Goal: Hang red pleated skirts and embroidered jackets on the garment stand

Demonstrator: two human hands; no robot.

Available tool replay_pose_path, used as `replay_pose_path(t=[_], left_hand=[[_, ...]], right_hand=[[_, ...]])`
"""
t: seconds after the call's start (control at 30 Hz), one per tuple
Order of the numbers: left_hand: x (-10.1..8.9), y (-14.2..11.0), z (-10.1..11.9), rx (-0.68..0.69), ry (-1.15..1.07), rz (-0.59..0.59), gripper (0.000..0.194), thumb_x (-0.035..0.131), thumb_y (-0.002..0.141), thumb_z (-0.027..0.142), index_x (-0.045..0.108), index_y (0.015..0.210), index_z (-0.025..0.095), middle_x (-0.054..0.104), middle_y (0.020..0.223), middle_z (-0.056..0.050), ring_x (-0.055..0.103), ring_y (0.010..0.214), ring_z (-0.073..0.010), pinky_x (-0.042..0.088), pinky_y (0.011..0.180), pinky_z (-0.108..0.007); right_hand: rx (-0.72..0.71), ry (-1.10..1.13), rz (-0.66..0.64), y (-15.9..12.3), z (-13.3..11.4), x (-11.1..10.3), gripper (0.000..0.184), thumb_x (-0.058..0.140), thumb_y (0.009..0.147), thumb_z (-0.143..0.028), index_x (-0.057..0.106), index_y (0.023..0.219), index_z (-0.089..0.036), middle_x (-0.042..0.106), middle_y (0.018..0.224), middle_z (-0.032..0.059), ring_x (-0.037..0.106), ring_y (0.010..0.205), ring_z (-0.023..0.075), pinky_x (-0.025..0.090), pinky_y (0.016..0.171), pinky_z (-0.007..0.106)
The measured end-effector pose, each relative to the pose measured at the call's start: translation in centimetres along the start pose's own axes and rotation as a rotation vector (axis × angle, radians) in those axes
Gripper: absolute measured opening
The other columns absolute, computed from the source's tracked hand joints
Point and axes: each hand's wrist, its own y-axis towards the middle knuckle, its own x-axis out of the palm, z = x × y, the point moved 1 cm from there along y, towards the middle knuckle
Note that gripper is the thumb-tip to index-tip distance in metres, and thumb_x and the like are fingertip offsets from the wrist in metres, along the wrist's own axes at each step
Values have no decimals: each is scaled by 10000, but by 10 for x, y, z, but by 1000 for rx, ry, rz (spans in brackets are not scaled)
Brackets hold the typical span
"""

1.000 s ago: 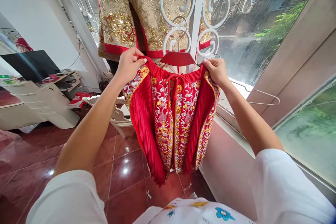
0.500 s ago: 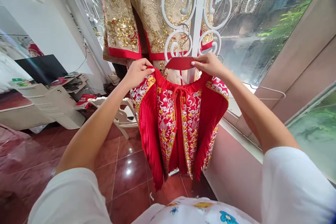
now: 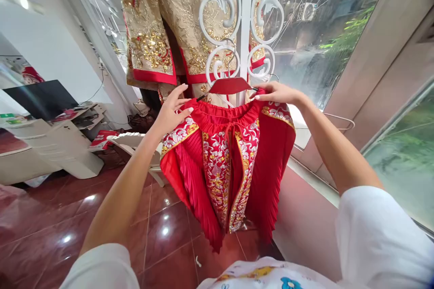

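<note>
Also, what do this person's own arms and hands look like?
The left hand and right hand wear no gloves, and no rings or bracelets show. Short, plain white sleeves cover the upper arms; the white top has a blue flower and yellow print.

Apparently a clothing shop (ornate gold garments (image 3: 193, 22) hanging).

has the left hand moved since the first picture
Yes. Judged against the white scrollwork frame, the left hand is now lower and slightly closer to it.
</note>
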Motion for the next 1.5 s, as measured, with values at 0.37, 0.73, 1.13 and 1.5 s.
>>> replay_pose_path(t=[0.37, 0.73, 1.13, 1.5], left_hand=[[6, 19, -19, -171, -1, 199, 360, 567, 753, 455, 719, 869, 150, 681, 710, -17, 600, 689, -189, 463, 615, -278], [15, 25, -33, -391, -174, -130, 549, 351, 816, 648, 519, 567, 189, 540, 511, -21, 502, 494, -143, 388, 509, -272], [4, 9, -27, -231, 89, -105, 443, 497, 767, 556, 637, 749, 137, 584, 613, -6, 483, 584, -134, 363, 541, -226], [5, 6, -25, -198, 307, 43, 388, 537, 765, 528, 668, 826, 168, 645, 713, -34, 551, 648, -183, 401, 599, -274]], right_hand=[[26, -80, 354, -21, 3, 11, 433, 502, 818, -514, 706, 855, -134, 595, 602, 4, 506, 554, 113, 397, 514, 247], [-102, -303, 337, -52, 4, 3, 499, 601, 763, -400, 578, 1236, -243, 640, 1159, 67, 616, 982, 258, 486, 824, 386], [142, 287, 346, -58, 41, 3, 481, 652, 651, -608, 717, 890, -196, 698, 707, 48, 628, 626, 167, 499, 536, 267], [58, -337, 495, -73, 3, 13, 445, 453, 834, -518, 682, 1008, -179, 692, 869, 105, 634, 808, 252, 505, 709, 409]])
